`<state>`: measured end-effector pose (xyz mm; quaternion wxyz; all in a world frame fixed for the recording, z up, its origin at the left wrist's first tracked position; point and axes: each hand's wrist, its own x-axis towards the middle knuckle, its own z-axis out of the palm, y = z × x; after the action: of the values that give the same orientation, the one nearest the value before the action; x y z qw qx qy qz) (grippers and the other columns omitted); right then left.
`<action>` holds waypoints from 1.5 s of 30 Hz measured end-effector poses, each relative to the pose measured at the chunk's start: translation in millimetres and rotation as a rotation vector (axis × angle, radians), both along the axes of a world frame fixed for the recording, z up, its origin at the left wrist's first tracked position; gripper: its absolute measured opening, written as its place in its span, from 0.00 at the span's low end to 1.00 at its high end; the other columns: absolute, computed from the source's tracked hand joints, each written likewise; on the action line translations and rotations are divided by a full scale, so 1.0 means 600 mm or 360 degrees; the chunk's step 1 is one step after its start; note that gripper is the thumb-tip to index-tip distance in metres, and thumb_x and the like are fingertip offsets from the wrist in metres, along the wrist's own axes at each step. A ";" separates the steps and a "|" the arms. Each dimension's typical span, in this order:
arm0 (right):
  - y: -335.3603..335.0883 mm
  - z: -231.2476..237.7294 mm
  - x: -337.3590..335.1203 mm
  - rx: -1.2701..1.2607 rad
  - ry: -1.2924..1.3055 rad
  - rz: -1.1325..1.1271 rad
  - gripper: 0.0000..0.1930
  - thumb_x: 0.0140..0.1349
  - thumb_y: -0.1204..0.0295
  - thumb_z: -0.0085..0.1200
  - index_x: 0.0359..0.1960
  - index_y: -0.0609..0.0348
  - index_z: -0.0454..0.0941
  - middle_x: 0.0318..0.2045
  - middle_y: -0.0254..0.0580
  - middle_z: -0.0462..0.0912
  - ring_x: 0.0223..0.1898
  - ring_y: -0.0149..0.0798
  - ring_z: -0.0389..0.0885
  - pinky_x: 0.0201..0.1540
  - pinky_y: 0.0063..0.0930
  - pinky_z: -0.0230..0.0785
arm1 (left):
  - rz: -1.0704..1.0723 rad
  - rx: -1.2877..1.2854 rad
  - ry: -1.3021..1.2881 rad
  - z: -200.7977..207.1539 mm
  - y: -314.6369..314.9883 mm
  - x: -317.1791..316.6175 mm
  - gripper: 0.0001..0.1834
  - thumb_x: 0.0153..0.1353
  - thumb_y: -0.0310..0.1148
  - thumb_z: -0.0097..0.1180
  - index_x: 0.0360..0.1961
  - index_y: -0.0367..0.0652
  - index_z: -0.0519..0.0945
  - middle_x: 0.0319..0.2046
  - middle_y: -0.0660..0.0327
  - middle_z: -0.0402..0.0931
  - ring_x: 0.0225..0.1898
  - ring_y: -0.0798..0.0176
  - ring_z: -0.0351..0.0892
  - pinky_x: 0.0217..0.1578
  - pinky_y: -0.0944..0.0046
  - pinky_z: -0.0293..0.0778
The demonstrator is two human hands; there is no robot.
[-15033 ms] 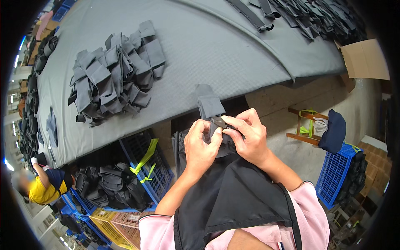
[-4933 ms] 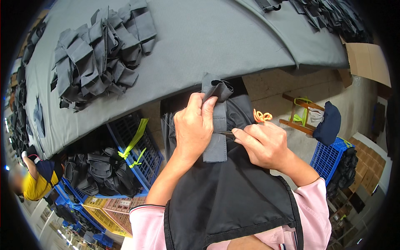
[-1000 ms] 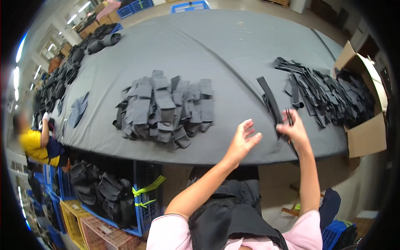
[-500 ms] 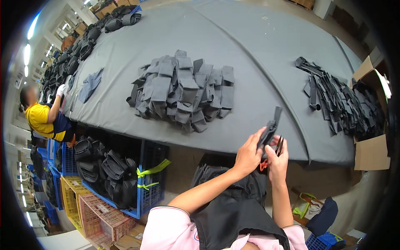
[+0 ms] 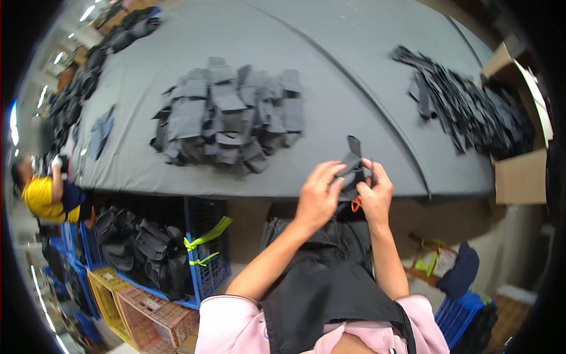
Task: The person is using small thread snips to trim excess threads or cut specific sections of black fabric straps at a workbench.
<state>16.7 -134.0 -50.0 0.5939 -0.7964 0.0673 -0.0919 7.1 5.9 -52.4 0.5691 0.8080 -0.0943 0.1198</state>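
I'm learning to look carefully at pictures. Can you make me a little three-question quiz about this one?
1. True or false: both hands hold one small dark fabric piece.
2. What lies nearest the cardboard box? A) yellow crate B) pile of black strips C) person in yellow
3. Fill in: the grey pieces lie heaped on the grey ____.

Key: 1 true, left hand and right hand; 2 B; 3 table.
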 end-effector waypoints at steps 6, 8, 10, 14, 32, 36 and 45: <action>-0.023 0.002 -0.017 0.0396 0.0541 0.0323 0.16 0.42 0.84 0.48 0.36 0.66 0.78 0.23 0.29 0.73 0.20 0.21 0.61 0.23 0.17 0.57 | -0.0124 -0.0481 0.0632 -0.014 0.020 -0.023 0.11 0.65 0.34 0.50 0.35 0.34 0.75 0.23 0.67 0.71 0.27 0.72 0.65 0.30 0.72 0.65; -0.040 -0.001 -0.030 0.0720 0.0725 0.0451 0.14 0.43 0.83 0.48 0.36 0.67 0.78 0.24 0.29 0.73 0.20 0.21 0.62 0.23 0.17 0.58 | -0.0278 -0.0788 0.0959 -0.020 0.026 -0.032 0.17 0.68 0.41 0.46 0.31 0.37 0.76 0.24 0.74 0.68 0.28 0.78 0.61 0.28 0.74 0.62; -0.048 0.011 -0.046 0.1162 0.0958 0.0545 0.16 0.43 0.81 0.47 0.37 0.68 0.75 0.22 0.28 0.71 0.18 0.19 0.62 0.19 0.15 0.52 | -0.0330 -0.0831 0.1012 -0.021 0.020 -0.036 0.19 0.69 0.43 0.45 0.30 0.38 0.76 0.25 0.74 0.70 0.28 0.78 0.62 0.28 0.74 0.63; -0.034 0.036 -0.089 0.0463 0.0401 0.0331 0.17 0.56 0.72 0.56 0.45 0.65 0.71 0.28 0.31 0.73 0.24 0.20 0.66 0.29 0.17 0.63 | -0.0170 -0.1093 0.1469 0.006 0.011 -0.031 0.25 0.68 0.50 0.42 0.27 0.39 0.76 0.23 0.71 0.71 0.25 0.79 0.65 0.26 0.75 0.65; -0.054 0.113 -0.088 -0.1037 -0.0356 0.0641 0.17 0.45 0.77 0.61 0.40 0.54 0.77 0.30 0.34 0.74 0.22 0.38 0.73 0.27 0.30 0.66 | -0.0320 -0.0845 0.1498 0.028 0.015 -0.039 0.21 0.69 0.47 0.43 0.30 0.40 0.75 0.24 0.72 0.71 0.25 0.79 0.64 0.28 0.75 0.63; -0.059 0.114 -0.083 -0.0799 -0.0299 0.0733 0.18 0.42 0.81 0.61 0.39 0.57 0.79 0.29 0.39 0.76 0.24 0.40 0.76 0.26 0.29 0.69 | -0.0386 -0.0847 0.1487 0.012 0.026 -0.042 0.21 0.68 0.47 0.44 0.33 0.39 0.77 0.27 0.70 0.74 0.27 0.78 0.67 0.30 0.76 0.66; -0.054 0.097 -0.094 -0.0892 -0.0441 0.0647 0.17 0.44 0.82 0.60 0.39 0.58 0.80 0.26 0.40 0.76 0.23 0.38 0.76 0.25 0.28 0.69 | -0.0392 -0.0845 0.1545 0.027 0.019 -0.047 0.22 0.68 0.48 0.44 0.33 0.39 0.77 0.27 0.70 0.74 0.27 0.78 0.67 0.31 0.76 0.66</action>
<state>-39.4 -166.3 8.2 0.3625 -0.9052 -0.2011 -0.0938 -21.2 17.2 -35.9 0.7406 0.5826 0.1179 -0.3133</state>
